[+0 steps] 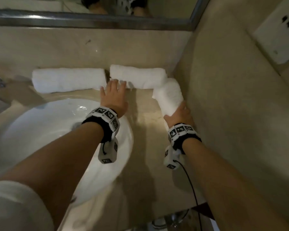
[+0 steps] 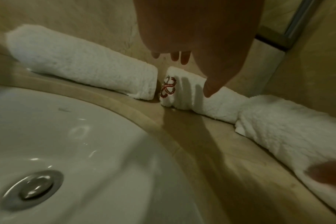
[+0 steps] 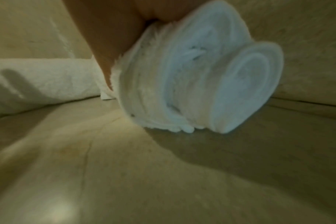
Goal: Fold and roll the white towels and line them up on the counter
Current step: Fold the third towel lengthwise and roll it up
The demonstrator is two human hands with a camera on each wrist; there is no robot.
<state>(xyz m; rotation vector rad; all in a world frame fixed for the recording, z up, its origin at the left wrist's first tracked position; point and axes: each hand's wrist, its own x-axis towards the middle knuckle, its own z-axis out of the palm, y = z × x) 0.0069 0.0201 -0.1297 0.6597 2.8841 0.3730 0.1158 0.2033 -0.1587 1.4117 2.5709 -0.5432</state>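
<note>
Two rolled white towels lie end to end along the back of the beige counter: the left roll and the middle roll, which bears a red emblem on its left end. My left hand reaches over the middle roll's left end with straight, spread fingers. A third rolled towel lies at an angle in the right corner, its far end against the middle roll. My right hand grips its near end.
A white round sink with a metal drain fills the counter's left front. A mirror with a metal frame runs along the back. The beige side wall with a white socket plate stands close on the right.
</note>
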